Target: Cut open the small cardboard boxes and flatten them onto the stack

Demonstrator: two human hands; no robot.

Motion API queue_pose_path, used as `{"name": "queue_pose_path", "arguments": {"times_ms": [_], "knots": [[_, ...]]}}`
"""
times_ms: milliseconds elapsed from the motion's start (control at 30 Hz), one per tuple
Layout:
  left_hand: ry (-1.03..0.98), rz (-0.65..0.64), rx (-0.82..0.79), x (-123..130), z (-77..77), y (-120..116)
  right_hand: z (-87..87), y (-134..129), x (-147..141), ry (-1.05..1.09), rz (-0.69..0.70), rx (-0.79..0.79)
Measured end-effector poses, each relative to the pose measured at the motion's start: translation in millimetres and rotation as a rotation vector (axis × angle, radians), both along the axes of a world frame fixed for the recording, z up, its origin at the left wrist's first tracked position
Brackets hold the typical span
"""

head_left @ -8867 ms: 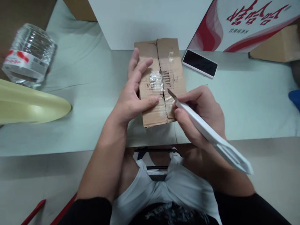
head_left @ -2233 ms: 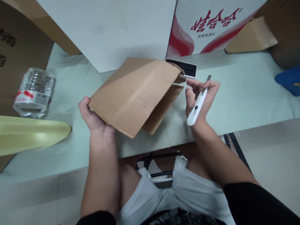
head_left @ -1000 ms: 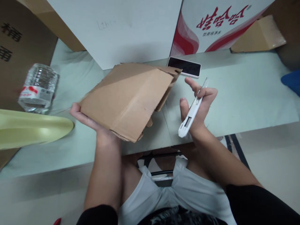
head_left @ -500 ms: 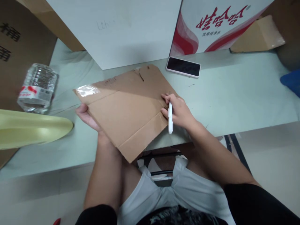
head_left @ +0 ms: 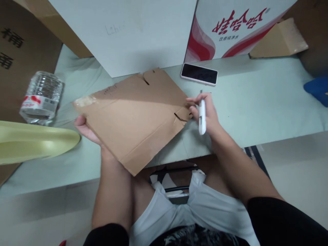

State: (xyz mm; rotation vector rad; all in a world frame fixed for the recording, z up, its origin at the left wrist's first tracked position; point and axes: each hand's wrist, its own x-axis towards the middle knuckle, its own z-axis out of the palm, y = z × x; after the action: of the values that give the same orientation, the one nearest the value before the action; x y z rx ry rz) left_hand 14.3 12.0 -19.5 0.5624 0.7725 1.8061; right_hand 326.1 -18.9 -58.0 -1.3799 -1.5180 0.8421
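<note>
A brown cardboard piece is held slanted above the table's front edge, with creases, a strip of clear tape at its left corner and dark slits near its top and right edges. My left hand grips its left edge, thumb on top and the other fingers hidden underneath. In my right hand is a white utility knife, its thin tip pointing away from me. The right fingertips are at the cardboard's right corner; whether they touch it I cannot tell.
A phone lies behind the cardboard, before a large white box and a red-and-white printed box. Left are a clear water bottle and a yellow-green curved object. A blue object sits at the right edge.
My right hand with the utility knife has moved right and slightly away from me, uncovering a slit. The cardboard and my left hand have shifted a little left.
</note>
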Motion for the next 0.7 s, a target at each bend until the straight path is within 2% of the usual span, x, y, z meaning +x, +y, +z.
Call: {"name": "queue_pose_path", "arguments": {"times_ms": [67,133,233,333,433,533,633,700], "knots": [[0.001,0.026,0.08,1,6.5,-4,-0.8,4,12,-0.121,-0.258,-0.008],[-0.016,-0.004,0.124,4,14.6,-8,-3.5,8,21,-0.306,-0.364,-0.084],[-0.042,0.013,0.16,9,24.4,-13,-9.7,11,23,-0.543,-0.322,-0.158],[0.024,0.014,0.147,9,27.1,-15,-13.6,12,15,-0.605,-0.294,-0.129],[0.072,0.02,0.056,3,22.2,-16,-12.4,15,10,-0.35,-0.31,-0.108],[0.081,0.043,-0.03,-4,14.0,-16,-6.3,16,7,0.18,-0.296,-0.184],[0.096,0.028,0.024,-7,9.2,-15,4.2,12,4,0.569,-0.21,-0.223],[0.086,0.006,0.07,-7,8.3,-12,11.7,7,4,0.637,-0.142,-0.229]]}}
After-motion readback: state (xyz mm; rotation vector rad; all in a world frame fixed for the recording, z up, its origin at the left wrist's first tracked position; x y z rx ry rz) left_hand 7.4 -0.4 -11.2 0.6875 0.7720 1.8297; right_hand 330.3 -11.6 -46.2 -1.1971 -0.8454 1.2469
